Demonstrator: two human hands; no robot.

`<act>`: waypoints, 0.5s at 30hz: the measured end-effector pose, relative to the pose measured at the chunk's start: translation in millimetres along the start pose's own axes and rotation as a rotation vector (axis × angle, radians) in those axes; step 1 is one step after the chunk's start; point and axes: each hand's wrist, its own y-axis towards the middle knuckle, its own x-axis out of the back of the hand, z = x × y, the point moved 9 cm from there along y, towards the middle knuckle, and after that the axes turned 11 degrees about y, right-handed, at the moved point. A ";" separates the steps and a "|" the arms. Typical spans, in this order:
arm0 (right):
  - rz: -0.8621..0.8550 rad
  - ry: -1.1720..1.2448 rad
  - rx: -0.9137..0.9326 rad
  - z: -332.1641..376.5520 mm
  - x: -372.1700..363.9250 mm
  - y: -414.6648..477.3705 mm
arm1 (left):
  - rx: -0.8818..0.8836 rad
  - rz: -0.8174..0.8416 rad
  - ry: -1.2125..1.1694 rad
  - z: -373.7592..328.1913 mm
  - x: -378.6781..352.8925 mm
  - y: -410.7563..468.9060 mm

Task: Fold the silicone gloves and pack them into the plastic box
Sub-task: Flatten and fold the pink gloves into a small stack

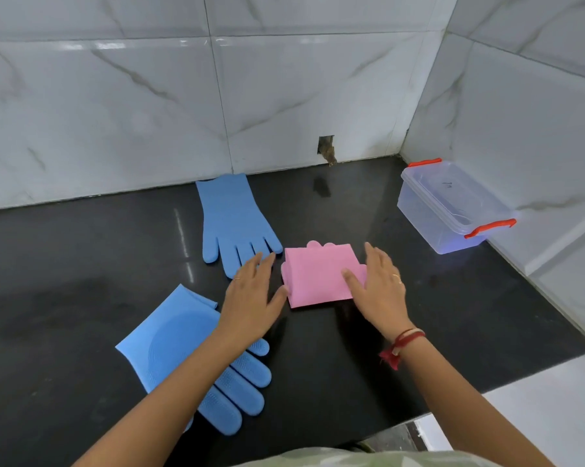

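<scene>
The surface is seen in glossy black, with pale streaks of reflected light. At its middle a folded glove is shown in plain pink. Left of the pink glove, toward the wall, a flat glove is coloured a smooth mid blue; nearer than the pink glove and to its left, a second blue glove is patterned with rows of fine raised dots on palm and fingers. Right of the pink glove, the plastic box is clear with a bluish tint, and red-orange clips are carried at its ends. The wall tiles are white, veined with grey. A red thread is worn at the right wrist.
</scene>
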 end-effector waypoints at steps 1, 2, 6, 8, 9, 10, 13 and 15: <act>0.001 0.062 -0.094 -11.3 3.5 -0.9 | 0.057 0.021 -0.089 8.5 -1.1 -6.5; 0.011 0.120 -0.177 -21.8 5.0 -1.6 | 0.121 0.063 -0.191 14.5 -5.0 -11.3; 0.116 0.189 -0.311 -33.1 -0.3 -0.3 | 0.439 0.292 -0.695 16.8 -40.1 -13.3; 0.174 0.233 -0.352 -31.7 -5.7 1.8 | 0.532 0.340 -0.833 9.3 -52.2 -8.2; 0.185 0.256 -0.370 -31.9 -7.2 3.1 | 0.552 0.338 -0.839 7.0 -54.5 -4.8; 0.186 0.289 -0.383 -33.0 -8.1 4.3 | 0.565 0.323 -0.832 5.7 -55.1 -1.5; 0.173 0.435 -0.419 -37.0 -7.6 6.9 | 0.574 0.300 -0.786 3.6 -57.5 7.0; 0.195 0.501 -0.436 -37.7 -8.5 7.8 | 0.549 0.306 -0.714 1.3 -58.2 11.8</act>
